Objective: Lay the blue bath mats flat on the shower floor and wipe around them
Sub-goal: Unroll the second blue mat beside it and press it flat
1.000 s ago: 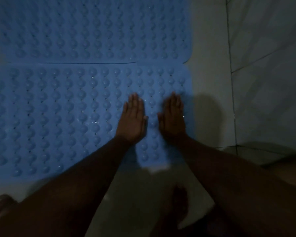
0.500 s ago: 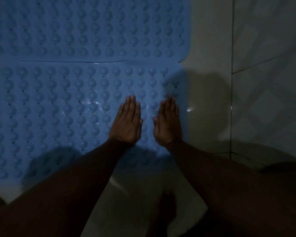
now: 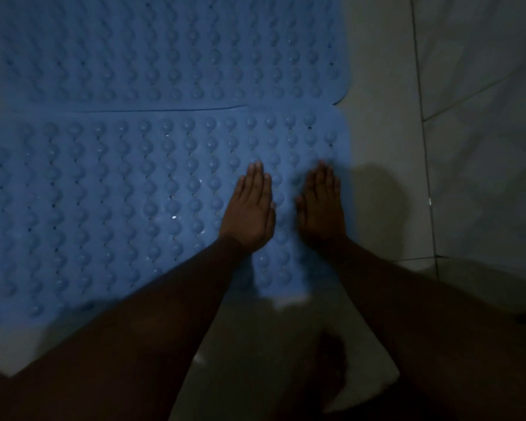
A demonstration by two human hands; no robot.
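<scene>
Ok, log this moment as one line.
left hand flat on near mat | right hand flat beside it | far mat laid flat | no cloth visible

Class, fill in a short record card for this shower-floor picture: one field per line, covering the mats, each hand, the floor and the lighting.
near mat: blue studded near mat, lying flat on the floor
far mat: far mat, flat, its edge meeting the near one
left hand: left hand, palm down, open, on the near mat
right hand: right hand, palm down, open, near that mat's right edge
floor: pale tiled floor, bare to the right
cloth: none visible
lighting: dim
</scene>
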